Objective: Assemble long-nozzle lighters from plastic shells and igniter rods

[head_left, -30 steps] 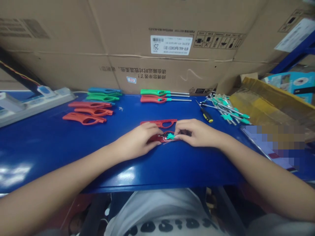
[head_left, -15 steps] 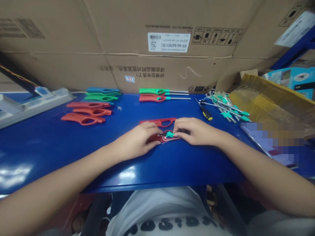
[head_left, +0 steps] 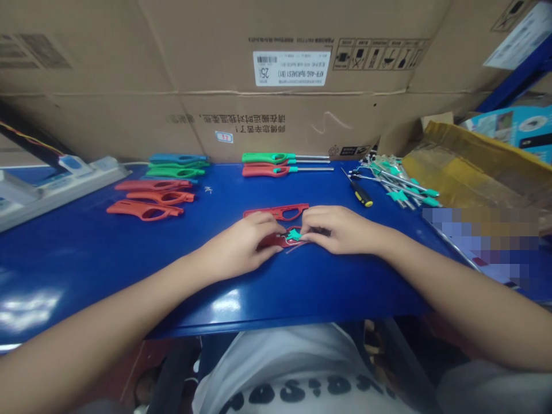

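On the blue table, my left hand (head_left: 244,244) grips the handle end of a red lighter shell half (head_left: 271,241), fingers closed around it. A green trigger piece (head_left: 294,235) with thin white wire lies over the shell's open inside. My right hand (head_left: 334,230) pinches at the right side of that trigger piece; its fingertips partly cover the parts there. Just behind both hands lies another red shell half (head_left: 278,213), its inner side upward.
Red shells (head_left: 146,209) and green and blue ones (head_left: 176,170) lie left, near a white power strip (head_left: 64,190). Two lighters with metal tubes (head_left: 267,171) lie at the back. A screwdriver (head_left: 361,194), tube-and-trigger parts (head_left: 403,183) and a taped carton (head_left: 478,167) are right.
My right hand and the green trigger piece have shifted slightly left. The left hand stays on the red shell half; the view has moved a little.
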Tool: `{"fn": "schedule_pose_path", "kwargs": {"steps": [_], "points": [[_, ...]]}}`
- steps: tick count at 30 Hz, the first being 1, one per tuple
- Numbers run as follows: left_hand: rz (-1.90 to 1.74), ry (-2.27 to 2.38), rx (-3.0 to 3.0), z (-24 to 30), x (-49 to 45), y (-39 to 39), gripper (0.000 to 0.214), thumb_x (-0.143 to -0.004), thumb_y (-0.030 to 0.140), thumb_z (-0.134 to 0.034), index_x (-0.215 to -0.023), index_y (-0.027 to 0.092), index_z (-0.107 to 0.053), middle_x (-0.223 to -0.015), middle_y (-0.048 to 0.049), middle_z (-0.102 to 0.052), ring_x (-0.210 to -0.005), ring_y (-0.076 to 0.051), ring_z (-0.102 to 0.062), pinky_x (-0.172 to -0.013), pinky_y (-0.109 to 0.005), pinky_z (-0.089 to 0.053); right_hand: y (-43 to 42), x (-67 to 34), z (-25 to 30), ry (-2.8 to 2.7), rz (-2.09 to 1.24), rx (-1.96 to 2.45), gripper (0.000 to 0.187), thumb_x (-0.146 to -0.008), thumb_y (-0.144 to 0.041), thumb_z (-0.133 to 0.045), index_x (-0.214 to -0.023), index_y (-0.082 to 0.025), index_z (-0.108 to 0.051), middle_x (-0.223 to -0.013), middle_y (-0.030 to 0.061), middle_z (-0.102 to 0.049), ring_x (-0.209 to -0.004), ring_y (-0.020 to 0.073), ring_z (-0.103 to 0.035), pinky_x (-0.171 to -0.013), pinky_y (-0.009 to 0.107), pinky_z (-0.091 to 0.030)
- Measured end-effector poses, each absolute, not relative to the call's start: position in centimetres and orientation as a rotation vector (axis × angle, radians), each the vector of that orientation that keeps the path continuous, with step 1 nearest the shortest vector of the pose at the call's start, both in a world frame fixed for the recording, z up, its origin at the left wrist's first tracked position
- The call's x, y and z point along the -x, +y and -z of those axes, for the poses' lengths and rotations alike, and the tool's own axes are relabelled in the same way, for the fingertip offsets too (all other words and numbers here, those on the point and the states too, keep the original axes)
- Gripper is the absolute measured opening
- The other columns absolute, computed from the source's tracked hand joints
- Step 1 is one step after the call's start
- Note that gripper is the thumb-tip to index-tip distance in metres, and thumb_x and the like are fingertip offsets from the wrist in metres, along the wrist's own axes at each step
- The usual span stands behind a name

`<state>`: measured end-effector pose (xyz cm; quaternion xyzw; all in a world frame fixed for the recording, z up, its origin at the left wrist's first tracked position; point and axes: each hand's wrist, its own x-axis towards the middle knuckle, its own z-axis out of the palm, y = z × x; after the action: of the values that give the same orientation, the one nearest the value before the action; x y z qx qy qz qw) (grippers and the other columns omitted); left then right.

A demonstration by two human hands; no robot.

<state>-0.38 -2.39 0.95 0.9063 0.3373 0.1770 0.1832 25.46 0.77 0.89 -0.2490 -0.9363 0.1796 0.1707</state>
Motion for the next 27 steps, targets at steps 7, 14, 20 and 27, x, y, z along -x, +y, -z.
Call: {"fn": "schedule_pose_path", "kwargs": {"steps": [7, 14, 20, 27], "points": [[-0.477, 0.978, -2.489, -0.91, 0.39, -2.13, 0.025, -0.093, 0.024, -0.063, -0.117, 0.017, -0.069, -0.110, -0.0096, -0.070, -0.107, -0.025, -0.065, -0.095, -0.039, -0.054, 0.54, -25.45, -0.95, -2.722, -0.230, 0.554, 0.018, -0.101, -0.023, -0.052, -0.088, -0.018, -0.064, -0.087, 0.0061, -0.068, -0.082, 0.0179, -0.061, -0.075, 0.029, -0.046], [-0.504, 0.991, -2.409, -0.60, 0.24, -1.91, 0.024, -0.090, 0.026, -0.065, -0.113, 0.018, -0.069, -0.107, -0.0084, -0.069, -0.104, -0.024, -0.065, -0.094, -0.039, -0.054, 0.26, -25.32, -0.85, -2.760, 0.016, 0.496, 0.030, -0.105, -0.024, -0.042, -0.090, -0.017, -0.068, -0.088, 0.0090, -0.071, -0.084, 0.0195, -0.063, -0.074, 0.031, -0.048], [-0.519, 0.987, -2.371, -0.86, 0.11, -2.19, 0.026, -0.088, 0.024, -0.066, -0.113, 0.017, -0.064, -0.109, -0.0079, -0.069, -0.097, -0.022, -0.066, -0.090, -0.037, -0.056, 0.10, -25.39, -1.17, -2.814, -0.042, 0.522, 0.026, -0.101, -0.020, -0.047, -0.091, -0.018, -0.071, -0.089, 0.0081, -0.070, -0.085, 0.0193, -0.063, -0.073, 0.030, -0.047], [-0.582, 0.986, -2.344, -0.36, 0.06, -2.37, 0.038, -0.085, 0.021, -0.065, -0.123, 0.017, -0.060, -0.117, -0.0094, -0.069, -0.104, -0.023, -0.067, -0.094, -0.038, -0.056, -0.17, -25.24, -1.56, -2.761, -0.300, 0.736, 0.017, -0.098, -0.023, -0.057, -0.093, -0.021, -0.073, -0.098, 0.0053, -0.072, -0.086, 0.0179, -0.066, -0.071, 0.028, -0.045]]}}
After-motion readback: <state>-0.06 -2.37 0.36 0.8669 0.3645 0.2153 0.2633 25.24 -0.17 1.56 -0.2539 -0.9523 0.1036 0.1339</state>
